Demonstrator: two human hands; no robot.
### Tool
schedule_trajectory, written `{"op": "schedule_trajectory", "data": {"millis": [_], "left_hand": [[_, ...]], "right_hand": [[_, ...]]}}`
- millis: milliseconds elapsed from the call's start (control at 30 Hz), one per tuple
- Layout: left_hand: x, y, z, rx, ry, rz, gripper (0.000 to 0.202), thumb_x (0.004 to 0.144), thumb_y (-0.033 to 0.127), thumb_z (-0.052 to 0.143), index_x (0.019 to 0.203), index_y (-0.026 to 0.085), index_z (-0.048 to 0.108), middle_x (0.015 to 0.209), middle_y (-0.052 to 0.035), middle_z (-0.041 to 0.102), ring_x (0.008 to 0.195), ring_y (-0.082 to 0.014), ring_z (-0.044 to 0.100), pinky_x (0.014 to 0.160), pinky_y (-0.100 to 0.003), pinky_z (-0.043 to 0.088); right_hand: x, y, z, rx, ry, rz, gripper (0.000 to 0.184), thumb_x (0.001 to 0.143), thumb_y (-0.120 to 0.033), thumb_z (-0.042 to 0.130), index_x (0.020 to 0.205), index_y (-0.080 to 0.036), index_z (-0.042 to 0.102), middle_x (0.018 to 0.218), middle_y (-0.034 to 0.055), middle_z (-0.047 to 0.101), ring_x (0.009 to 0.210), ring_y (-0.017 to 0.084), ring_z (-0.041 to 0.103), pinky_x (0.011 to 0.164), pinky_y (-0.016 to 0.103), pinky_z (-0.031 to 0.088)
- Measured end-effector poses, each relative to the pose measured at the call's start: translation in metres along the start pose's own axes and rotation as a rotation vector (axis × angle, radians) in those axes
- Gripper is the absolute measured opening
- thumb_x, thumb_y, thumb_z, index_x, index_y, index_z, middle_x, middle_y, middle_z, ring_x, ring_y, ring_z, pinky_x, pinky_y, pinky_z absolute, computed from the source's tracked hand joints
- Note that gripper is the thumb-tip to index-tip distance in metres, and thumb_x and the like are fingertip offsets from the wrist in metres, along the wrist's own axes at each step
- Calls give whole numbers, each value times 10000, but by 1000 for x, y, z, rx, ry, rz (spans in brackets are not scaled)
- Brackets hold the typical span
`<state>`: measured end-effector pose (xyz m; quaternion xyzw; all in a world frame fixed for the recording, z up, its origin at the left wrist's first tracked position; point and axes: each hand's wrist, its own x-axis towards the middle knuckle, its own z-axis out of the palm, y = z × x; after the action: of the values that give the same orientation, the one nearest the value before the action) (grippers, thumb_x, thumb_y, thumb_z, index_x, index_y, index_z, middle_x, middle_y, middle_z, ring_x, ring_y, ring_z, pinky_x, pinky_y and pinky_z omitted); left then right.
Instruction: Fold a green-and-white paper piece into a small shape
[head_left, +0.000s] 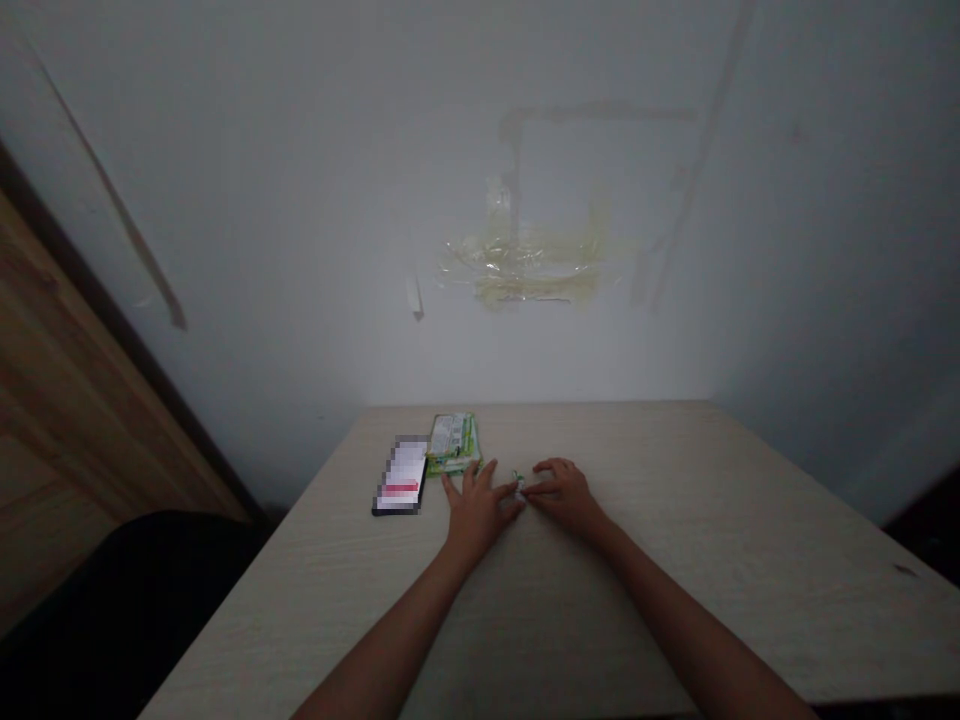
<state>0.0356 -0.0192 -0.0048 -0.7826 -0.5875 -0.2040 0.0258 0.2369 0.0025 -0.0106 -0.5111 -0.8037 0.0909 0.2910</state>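
Near the middle of the table, a small green-and-white piece (519,483) sits between my two hands; it is too small to make out its exact kind. My left hand (478,512) has its thumb and index finger pinched at the piece's left side, the other fingers spread over the table. From the other side, my right hand (570,500) pinches the piece between thumb and index, its remaining fingers bent above. Just beyond my left fingertips lie green-and-white printed packets (453,440), overlapping each other. The fingertips partly hide the piece.
A phone (401,475) with a lit, blurred screen lies left of the packets. The pale wood-grain table (645,440) meets a grey wall (300,200) with yellowed tape (536,265) on it. A black object (142,600) and wooden boards (90,400) stand at the left.
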Motion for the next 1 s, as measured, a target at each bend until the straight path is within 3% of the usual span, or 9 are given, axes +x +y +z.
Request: {"op": "schedule_trajectory", "data": {"millis": [333, 533, 1000], "left_hand": [[1, 3, -7, -51, 36, 79, 275, 776, 482, 685, 1038, 403, 704, 1368, -14, 534, 1325, -320, 370, 1103, -712, -1], [0, 3, -5, -40, 52, 56, 231, 800, 514, 643, 987, 406, 724, 1356, -15, 543, 1332, -331, 360, 1096, -717, -13], [3, -2, 0, -95, -38, 23, 245, 791, 531, 647, 993, 398, 689, 1366, 14, 533, 1337, -339, 335, 1033, -775, 72]], "right_hand": [[2, 4, 1, 17, -21, -1, 128, 830, -392, 663, 923, -410, 749, 1175, 27, 622, 1149, 233, 477, 998, 410, 366], [1, 5, 0, 23, -30, -9, 154, 840, -400, 651, 967, -425, 735, 1198, 18, 624, 1157, 240, 465, 1001, 415, 362], [8, 4, 6, -107, 26, 72, 163, 867, -411, 621, 987, -430, 729, 1237, 13, 615, 1197, 249, 446, 974, 400, 399]]}}
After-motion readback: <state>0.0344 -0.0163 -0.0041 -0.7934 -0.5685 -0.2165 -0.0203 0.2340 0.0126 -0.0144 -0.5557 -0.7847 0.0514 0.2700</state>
